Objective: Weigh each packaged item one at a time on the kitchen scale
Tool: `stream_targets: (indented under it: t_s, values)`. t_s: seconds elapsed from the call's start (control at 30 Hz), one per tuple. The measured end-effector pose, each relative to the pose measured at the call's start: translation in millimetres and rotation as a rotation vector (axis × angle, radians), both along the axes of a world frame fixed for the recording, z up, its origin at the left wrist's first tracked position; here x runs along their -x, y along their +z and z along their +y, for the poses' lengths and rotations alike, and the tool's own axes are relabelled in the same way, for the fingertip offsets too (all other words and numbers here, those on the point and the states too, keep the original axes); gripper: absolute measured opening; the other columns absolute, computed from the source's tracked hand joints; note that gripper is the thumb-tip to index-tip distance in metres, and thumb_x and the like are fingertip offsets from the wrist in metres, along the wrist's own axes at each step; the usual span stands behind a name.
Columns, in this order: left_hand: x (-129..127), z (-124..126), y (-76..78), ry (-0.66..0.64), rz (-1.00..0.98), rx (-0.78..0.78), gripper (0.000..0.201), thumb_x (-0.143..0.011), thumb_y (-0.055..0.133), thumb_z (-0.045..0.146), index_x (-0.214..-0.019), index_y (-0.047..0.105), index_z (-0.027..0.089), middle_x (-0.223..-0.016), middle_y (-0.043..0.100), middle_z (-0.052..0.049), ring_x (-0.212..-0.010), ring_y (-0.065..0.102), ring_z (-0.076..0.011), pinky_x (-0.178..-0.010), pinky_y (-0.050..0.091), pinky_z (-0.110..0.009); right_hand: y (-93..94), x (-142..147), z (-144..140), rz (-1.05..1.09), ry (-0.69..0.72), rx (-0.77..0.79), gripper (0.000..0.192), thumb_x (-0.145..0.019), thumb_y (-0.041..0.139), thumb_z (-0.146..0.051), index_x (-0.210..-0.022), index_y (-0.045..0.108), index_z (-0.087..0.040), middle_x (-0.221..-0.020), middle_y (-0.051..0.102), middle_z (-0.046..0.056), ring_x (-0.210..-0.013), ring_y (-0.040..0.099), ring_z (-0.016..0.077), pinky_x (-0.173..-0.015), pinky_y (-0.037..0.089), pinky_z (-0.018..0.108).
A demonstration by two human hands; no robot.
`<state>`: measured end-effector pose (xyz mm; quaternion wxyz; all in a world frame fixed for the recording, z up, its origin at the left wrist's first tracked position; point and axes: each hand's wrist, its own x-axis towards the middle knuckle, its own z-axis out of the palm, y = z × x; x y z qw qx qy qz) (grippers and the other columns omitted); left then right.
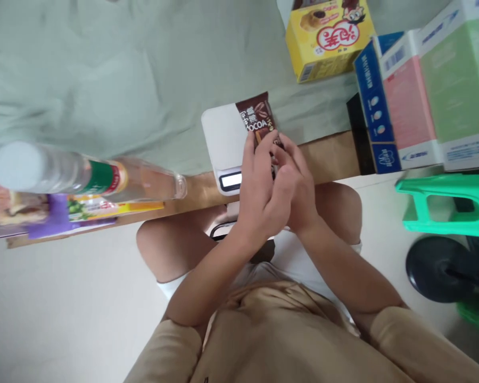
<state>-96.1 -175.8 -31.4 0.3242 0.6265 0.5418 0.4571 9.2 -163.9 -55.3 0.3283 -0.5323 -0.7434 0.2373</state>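
Observation:
A brown cocoa snack packet [258,113] is tilted over the right part of a white digital kitchen scale [219,141]; I cannot tell whether it rests on it. My left hand [261,189] is closed around the packet's near end, fingertips on its printed face. Pressed against it, my right hand [301,183] has its fingers curled at the same end of the packet. My fingers cover that lower end. On the scale's near edge the display [230,181] looks washed out, and no reading can be made out.
A clear bottle with a white cap [19,167] stands at left, beside colourful packages [115,207]. At right are a yellow snack box [331,40], a blue box [377,106] and tall pink and green cartons [459,85]. A green plastic stool [443,186] is below them.

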Motion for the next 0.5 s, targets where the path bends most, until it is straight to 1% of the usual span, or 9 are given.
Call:
stream_targets:
  t_s: [0.07, 0.13, 0.23, 0.3, 0.33, 0.4, 0.43, 0.5]
  values:
    - [14.3, 1.7, -3.3, 0.053, 0.014, 0.039, 0.061, -0.106, 0.019, 0.067, -0.154, 0.037, 0.034, -0.167, 0.042, -0.006, -0.168, 0.026, -0.0302, -0.135, 0.035, -0.053, -1.0, 16.9, 4.9, 0.004, 0.035, 0.009, 0.049, -0.104, 0.045, -0.037, -0.15, 0.051, -0.021, -0.162, 0.052, 0.013, -0.159, 0.043, 0.0241, -0.132, 0.044, 0.048]
    - [24.5, 3.4, -6.9, 0.096, 0.016, 0.081, 0.064, -0.105, 0.019, 0.071, -0.154, 0.036, 0.033, -0.166, 0.043, -0.008, -0.166, 0.03, -0.03, -0.136, 0.034, -0.054, -1.9, 27.9, 6.9, -0.016, 0.05, 0.003, 0.048, -0.103, 0.048, -0.038, -0.146, 0.057, -0.018, -0.156, 0.059, 0.014, -0.156, 0.046, 0.0253, -0.131, 0.044, 0.049]
    - [35.4, 5.4, -9.1, 0.118, -0.02, 0.127, 0.067, -0.103, 0.022, 0.075, -0.152, 0.039, 0.032, -0.163, 0.047, -0.009, -0.163, 0.035, -0.0298, -0.135, 0.034, -0.054, -0.1, 32.3, 8.1, -0.042, 0.028, -0.053, 0.046, -0.101, 0.05, -0.041, -0.14, 0.061, -0.019, -0.149, 0.065, 0.015, -0.147, 0.056, 0.0276, -0.125, 0.049, 0.053]
    - [43.5, 5.2, -9.0, 0.117, -0.033, 0.11, 0.065, -0.103, 0.025, 0.075, -0.148, 0.043, 0.031, -0.16, 0.049, -0.01, -0.163, 0.035, -0.0298, -0.135, 0.035, -0.053, 2.8, 27.0, 10.3, -0.04, 0.008, -0.1, 0.042, -0.101, 0.051, -0.041, -0.135, 0.064, -0.019, -0.146, 0.067, 0.014, -0.14, 0.062, 0.0282, -0.118, 0.054, 0.053]
    - [48.7, 4.4, -9.4, 0.118, -0.026, 0.074, 0.064, -0.104, 0.026, 0.074, -0.146, 0.045, 0.031, -0.159, 0.051, -0.011, -0.163, 0.035, -0.0295, -0.134, 0.035, -0.053, 3.7, 21.9, 12.1, -0.027, -0.006, -0.123, 0.041, -0.101, 0.051, -0.041, -0.132, 0.065, -0.019, -0.145, 0.068, 0.014, -0.136, 0.064, 0.0281, -0.114, 0.056, 0.052]
    - [61.4, 0.9, -12.8, 0.123, -0.003, -0.031, 0.059, -0.105, 0.028, 0.07, -0.141, 0.048, 0.029, -0.153, 0.055, -0.011, -0.16, 0.038, -0.0286, -0.132, 0.038, -0.051, 2.4, 7.8, 16.0, 0.028, -0.04, -0.135, 0.037, -0.101, 0.053, -0.04, -0.128, 0.067, -0.019, -0.138, 0.071, 0.013, -0.119, 0.071, 0.0252, -0.101, 0.061, 0.047]
    - [68.6, -1.9, -16.0, 0.128, -0.003, -0.084, 0.056, -0.106, 0.03, 0.068, -0.139, 0.05, 0.028, -0.149, 0.057, -0.01, -0.158, 0.042, -0.0282, -0.13, 0.04, -0.051, -0.4, -0.5, 17.6, 0.077, -0.06, -0.136, 0.035, -0.1, 0.054, -0.039, -0.125, 0.068, -0.02, -0.13, 0.074, 0.011, -0.106, 0.072, 0.0226, -0.093, 0.062, 0.043]
    - [83.0, -9.5, -24.5, 0.153, -0.036, -0.136, 0.05, -0.105, 0.039, 0.065, -0.134, 0.053, 0.027, -0.141, 0.061, -0.009, -0.147, 0.053, -0.0272, -0.125, 0.045, -0.049, -9.9, -16.8, 18.9, 0.21, -0.121, -0.147, 0.029, -0.1, 0.054, -0.038, -0.118, 0.07, -0.021, -0.109, 0.077, 0.007, -0.085, 0.069, 0.0182, -0.079, 0.06, 0.038]
